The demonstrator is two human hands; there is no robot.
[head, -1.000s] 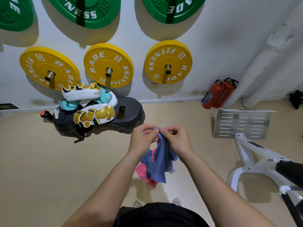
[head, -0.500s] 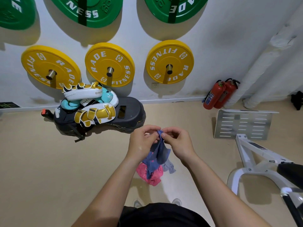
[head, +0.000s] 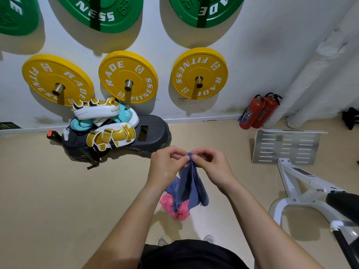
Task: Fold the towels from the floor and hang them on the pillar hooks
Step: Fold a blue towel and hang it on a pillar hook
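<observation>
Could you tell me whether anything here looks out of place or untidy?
Yes. A pink towel lies crumpled on the floor, and the blue towel pinched by the left hand and right hand hangs bunched, not folded. Boxing pads are heaped loosely on the dark platform by the wall.

Three yellow weight plates (head: 128, 76) line the wall. Three green plates (head: 101, 12) sit above them, cropped at the top edge. Two red fire extinguishers (head: 252, 113). Two white pipes (head: 310, 74). One blue towel (head: 186, 183), one pink towel (head: 167, 202), and perhaps a second blue one behind, partly hidden. Two hands: left hand (head: 165, 167), right hand (head: 213, 167). Two shoe tips (head: 161, 240).
</observation>
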